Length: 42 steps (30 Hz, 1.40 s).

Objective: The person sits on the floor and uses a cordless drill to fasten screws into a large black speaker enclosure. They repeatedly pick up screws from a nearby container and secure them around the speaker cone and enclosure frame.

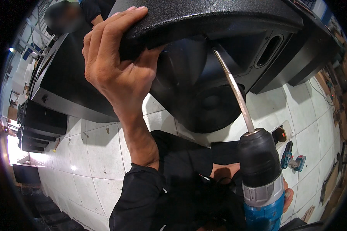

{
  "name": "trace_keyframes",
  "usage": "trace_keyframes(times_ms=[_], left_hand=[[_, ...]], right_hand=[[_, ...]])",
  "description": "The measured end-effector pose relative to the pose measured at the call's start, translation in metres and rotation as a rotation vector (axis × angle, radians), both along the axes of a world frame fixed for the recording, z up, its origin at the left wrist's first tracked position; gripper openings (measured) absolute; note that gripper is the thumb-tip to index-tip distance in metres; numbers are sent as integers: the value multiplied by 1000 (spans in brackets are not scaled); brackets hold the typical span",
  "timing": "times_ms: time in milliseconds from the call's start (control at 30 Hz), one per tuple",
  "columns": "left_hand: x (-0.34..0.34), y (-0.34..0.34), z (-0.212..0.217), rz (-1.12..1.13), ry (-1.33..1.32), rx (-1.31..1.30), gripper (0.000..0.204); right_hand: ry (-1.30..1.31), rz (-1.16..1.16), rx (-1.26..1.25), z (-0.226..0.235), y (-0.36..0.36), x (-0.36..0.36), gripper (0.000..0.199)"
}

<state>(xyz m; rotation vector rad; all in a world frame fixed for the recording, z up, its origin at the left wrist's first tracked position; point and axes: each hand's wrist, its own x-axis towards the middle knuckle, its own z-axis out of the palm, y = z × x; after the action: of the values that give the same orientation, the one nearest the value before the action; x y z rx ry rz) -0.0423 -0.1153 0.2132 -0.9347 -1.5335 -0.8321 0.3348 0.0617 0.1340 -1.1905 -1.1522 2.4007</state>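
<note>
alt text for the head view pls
A person's right hand holds a blue power drill, its long bit pointing toward a black speaker cabinet whose edge the left hand grips. A second power tool lies on the white tiled floor.

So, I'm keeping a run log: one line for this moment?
left hand grips speaker cabinet; right hand holds blue drill; bit points at cabinet

The left hand (119, 63) grips a black speaker (219, 17) by its edge; the right hand (287, 198) holds a blue drill (262, 184), bit (235, 88) toward it.
</note>
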Motion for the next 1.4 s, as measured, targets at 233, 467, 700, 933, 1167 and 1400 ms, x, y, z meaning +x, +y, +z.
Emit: trace_keyframes(times_ms=[233,467,700,933,1167,1400], left_hand=[[1,1,-1,6,-11,1,50],[3,3,2,-5,-15,7,49],[1,-5,2,37,17,-24,43],[0,0,3,5,27,-11,40],[0,-2,2,7,81,-40,39],[19,11,5,20,67,39,38]], right_hand=[[5,32,-149,10,6,-12,33],[146,217,1228,47,-24,-63,45],[431,190,1645,40,-6,-68,32],[-411,-126,1966,-35,18,49,43],[-774,-164,1750,-132,30,132,51],[-1226,-22,1380,-233,-30,232,65]])
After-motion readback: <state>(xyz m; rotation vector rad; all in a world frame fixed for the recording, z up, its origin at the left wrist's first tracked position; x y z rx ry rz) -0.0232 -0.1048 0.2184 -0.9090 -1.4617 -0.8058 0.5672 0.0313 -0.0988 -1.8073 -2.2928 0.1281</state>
